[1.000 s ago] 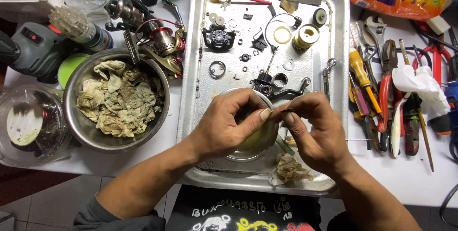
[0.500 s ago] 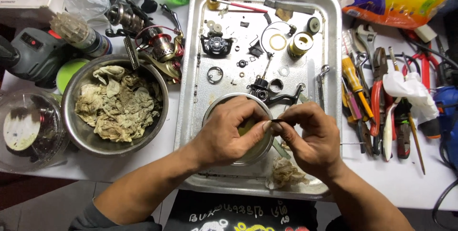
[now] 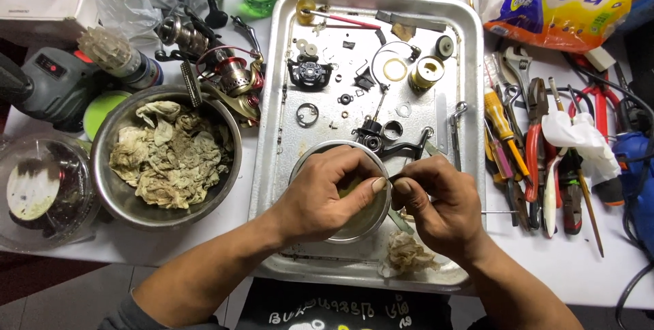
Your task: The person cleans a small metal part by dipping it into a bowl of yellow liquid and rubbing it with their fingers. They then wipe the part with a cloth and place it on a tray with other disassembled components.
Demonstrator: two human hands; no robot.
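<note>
Both hands have come down a little and now meet over the small metal bowl at the near end of the tray; before, they were held a bit higher. The left hand and right hand pinch a tiny part between thumbs and fingertips, too small to make out, so the work looks like cleaning it over the bowl. Small reel parts lie on the tray, a big bowl of dirty rags sits left, and tools lie right on the white table
</note>
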